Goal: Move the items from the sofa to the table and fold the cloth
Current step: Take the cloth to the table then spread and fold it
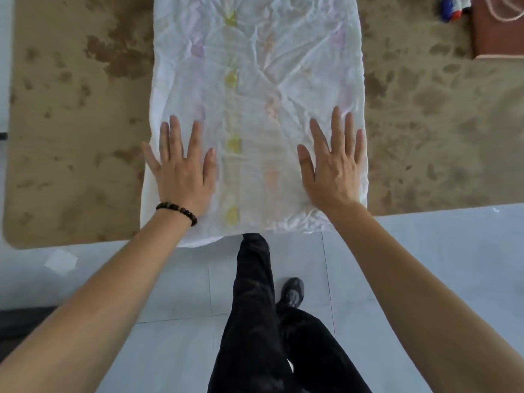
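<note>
Black trouser legs (pixel 255 321) and one dark shoe (pixel 292 290) are lowest in the picture, standing on a pale tiled floor (pixel 425 265). Two bare arms reach up from the bottom corners.

Left hand (pixel 181 168), with a dark bead bracelet (pixel 177 211) on its wrist, lies flat with its fingers spread and straight. It presses down on the white cloth (pixel 255 66) close to the cloth's left edge. Right hand (pixel 334 165) does the same close to the right edge. Neither hand grips anything.

White cloth lies spread out and wrinkly on a brown, spotty, soft-looking top (pixel 71 109). I cannot tell if this top is the sofa seat or the bench. The cloth's long way runs from the person up to the top of the picture. Its near end hangs a little over the edge, just below both wrists.

I think the hands are smoothing it for a fold. Both hands are equally near the close end, with one corner below each. So lifting that end up and away looks like the easy move.

Upper right of the picture holds a red-brown box-like thing (pixel 496 29) and a blue, red and white thing (pixel 453 7), well apart from the cloth.
</note>
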The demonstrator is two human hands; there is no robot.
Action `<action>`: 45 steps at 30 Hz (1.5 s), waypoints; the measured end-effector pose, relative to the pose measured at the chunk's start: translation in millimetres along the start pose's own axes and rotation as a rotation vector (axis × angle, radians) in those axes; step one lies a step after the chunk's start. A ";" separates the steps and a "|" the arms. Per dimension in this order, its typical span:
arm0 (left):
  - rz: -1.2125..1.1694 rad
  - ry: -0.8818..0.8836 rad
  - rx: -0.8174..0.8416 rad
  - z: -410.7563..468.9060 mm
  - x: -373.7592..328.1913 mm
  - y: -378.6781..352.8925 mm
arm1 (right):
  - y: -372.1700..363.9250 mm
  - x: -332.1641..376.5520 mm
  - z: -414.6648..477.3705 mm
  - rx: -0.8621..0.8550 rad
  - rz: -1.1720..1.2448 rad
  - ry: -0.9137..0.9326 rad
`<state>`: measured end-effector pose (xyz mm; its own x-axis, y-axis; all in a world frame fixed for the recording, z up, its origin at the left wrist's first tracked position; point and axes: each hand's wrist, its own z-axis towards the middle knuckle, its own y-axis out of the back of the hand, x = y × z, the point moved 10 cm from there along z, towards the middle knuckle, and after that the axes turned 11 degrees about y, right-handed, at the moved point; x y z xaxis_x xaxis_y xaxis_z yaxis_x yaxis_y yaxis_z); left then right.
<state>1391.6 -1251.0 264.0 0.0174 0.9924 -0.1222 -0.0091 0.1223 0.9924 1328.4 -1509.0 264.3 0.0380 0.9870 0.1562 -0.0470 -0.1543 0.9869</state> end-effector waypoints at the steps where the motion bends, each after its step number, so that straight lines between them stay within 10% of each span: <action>1: -0.014 0.001 0.023 -27.9 2.9 -5.7 | 0.1 10.3 -21.5 -0.029 0.015 0.019; 18: 0.054 -0.062 -0.093 -104.4 15.2 -34.6 | -40.7 13.0 -100.9 -0.062 0.031 -0.045; 26: -0.564 -0.094 -0.238 -175.0 55.0 -4.6 | -88.6 0.0 -211.2 -0.225 0.619 -0.543; 34: -1.092 0.770 0.190 -174.8 147.3 -100.9 | -142.1 -52.8 -199.4 -0.101 0.966 -0.858; 45: -0.919 0.773 0.585 -227.1 143.9 -168.8 | -174.4 -38.9 -252.8 0.170 1.105 -0.869</action>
<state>1168.6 -1125.2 76.3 -0.7827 0.3322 -0.5263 0.1314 0.9148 0.3820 1082.8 -1509.2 75.9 0.6571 0.0241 0.7534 -0.3399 -0.8827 0.3246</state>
